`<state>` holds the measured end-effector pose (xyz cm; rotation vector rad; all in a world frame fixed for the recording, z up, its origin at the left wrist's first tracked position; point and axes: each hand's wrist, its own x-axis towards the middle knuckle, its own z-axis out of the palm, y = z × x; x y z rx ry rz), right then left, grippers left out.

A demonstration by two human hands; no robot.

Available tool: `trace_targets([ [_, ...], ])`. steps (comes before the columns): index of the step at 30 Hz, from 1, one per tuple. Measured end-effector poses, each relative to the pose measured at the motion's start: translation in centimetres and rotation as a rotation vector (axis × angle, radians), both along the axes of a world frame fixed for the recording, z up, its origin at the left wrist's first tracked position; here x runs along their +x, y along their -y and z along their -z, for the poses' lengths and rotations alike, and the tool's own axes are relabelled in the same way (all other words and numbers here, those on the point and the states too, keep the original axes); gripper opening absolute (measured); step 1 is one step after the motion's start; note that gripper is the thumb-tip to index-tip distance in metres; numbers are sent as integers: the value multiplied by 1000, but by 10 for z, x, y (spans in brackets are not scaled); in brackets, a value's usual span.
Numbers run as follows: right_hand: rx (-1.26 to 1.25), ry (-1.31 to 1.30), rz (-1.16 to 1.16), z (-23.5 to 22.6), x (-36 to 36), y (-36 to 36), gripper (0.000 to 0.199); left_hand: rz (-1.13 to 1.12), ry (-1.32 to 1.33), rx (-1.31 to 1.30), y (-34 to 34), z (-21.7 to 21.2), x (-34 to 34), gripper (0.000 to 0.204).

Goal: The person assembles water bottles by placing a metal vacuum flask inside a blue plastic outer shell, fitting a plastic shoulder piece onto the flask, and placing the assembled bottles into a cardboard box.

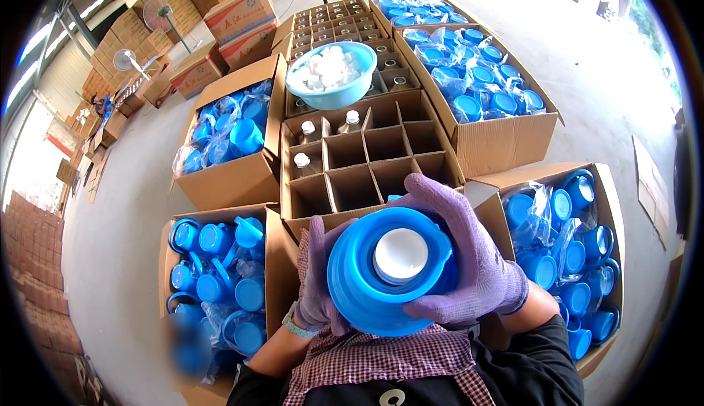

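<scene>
Both my hands wear purple knit gloves and hold a blue plastic jug (pixel 350 278) with a pouring lip, seen from above. A round white cap (pixel 401 254) shows inside its mouth; what lies below it is hidden. My left hand (pixel 317 281) is closed around the jug's left side. On its right side, my right hand (pixel 480 267) grips it with the thumb near the front rim. Just beyond stands a divided carton (pixel 290 201) with three white-capped bottles, including a clear bottle (pixel 303 163), in its left and back cells.
A light blue basin (pixel 334 100) of white caps rests on further divided cartons. Open cartons of blue jugs flank me: near left (pixel 273 259), far left (pixel 235 186), near right (pixel 612 259) and far right (pixel 506 142). Closed boxes (pixel 238 14) and a fan (pixel 126 60) stand further left.
</scene>
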<state>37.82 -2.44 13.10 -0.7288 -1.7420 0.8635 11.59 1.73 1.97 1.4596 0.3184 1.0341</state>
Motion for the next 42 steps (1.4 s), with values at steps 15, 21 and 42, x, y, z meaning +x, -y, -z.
trace_targets([
  [15,-27,71,140,5,-1,8,122,-40,3,-140,5,-1,2,159],
  [21,-34,53,66,13,5,-2,122,-33,51,-129,1,10,3,158],
  [42,108,582,-436,-67,33,-54,103,52,21,135,-7,-14,14,142],
])
